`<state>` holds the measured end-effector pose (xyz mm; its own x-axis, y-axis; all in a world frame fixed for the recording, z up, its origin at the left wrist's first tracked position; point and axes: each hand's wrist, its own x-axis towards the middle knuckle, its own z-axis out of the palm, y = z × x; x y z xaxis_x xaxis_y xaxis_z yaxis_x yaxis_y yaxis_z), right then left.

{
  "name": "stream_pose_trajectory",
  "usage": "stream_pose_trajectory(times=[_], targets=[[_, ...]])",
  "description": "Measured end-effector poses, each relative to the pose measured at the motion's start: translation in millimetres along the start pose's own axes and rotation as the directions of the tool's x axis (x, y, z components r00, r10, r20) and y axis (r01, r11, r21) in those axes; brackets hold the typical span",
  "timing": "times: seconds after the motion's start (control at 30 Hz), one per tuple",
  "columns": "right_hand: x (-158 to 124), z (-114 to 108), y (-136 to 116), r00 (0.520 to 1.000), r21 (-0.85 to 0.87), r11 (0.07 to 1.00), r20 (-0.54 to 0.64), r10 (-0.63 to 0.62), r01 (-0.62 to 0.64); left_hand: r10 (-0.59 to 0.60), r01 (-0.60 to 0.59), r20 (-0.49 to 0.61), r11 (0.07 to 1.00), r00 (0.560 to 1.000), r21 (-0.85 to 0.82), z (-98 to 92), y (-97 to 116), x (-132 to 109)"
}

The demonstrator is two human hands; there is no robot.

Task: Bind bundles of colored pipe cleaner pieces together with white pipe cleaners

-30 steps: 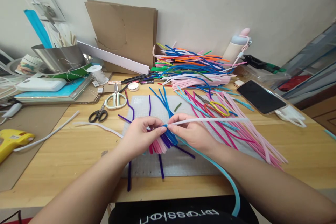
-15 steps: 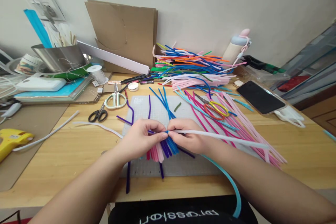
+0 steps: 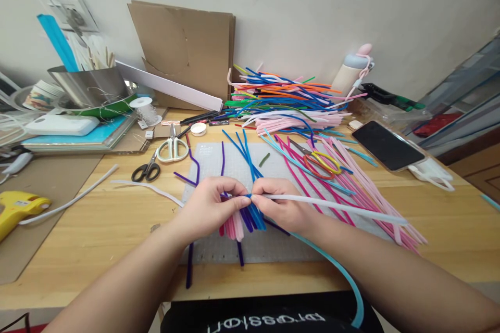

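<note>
My left hand pinches the top of a bundle of pipe cleaners, whose pink strands and blue strands hang below the fingers. Touching it at the fingertips, my right hand is closed on the bundle's blue end. A white pipe cleaner runs from the right fingers across the right forearm. From under the right hand a light blue pipe cleaner curves down toward the lap. Both hands are above the grey cutting mat, where purple pipe cleaners lie.
Scissors with red and yellow handles rest among pink pipe cleaners at right. White-handled scissors and black scissors are at left, with a yellow glue gun. A phone lies at right; a colourful pile is at the back.
My right hand has shifted very slightly, and the white pipe cleaner's free end has moved a little right and down. The light blue strand has swung slightly right.
</note>
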<state>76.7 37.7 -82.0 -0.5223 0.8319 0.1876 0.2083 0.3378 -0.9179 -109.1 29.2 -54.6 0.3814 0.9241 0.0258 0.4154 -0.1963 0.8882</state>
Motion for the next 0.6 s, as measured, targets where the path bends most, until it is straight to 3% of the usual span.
stream_pose_trajectory(times=[0.27,0.4,0.6], targets=[[-3.6,1.7,-2.6,0.999,-0.009,1.0,-0.044,-0.016,0.016,0.041,-0.041,0.014,0.997,0.999,0.065,1.9,-0.9,-0.7],[-1.6,3.3,0.3,0.997,0.027,1.0,-0.077,-0.007,0.01,0.003,-0.003,-0.02,1.0,1.0,0.014,2.0,-0.8,-0.2],[5.9,6.4,6.7,0.97,0.296,0.924,0.046,0.24,-0.243,-0.081,0.062,-0.245,0.994,0.966,-0.086,-1.2,-11.2,5.9]])
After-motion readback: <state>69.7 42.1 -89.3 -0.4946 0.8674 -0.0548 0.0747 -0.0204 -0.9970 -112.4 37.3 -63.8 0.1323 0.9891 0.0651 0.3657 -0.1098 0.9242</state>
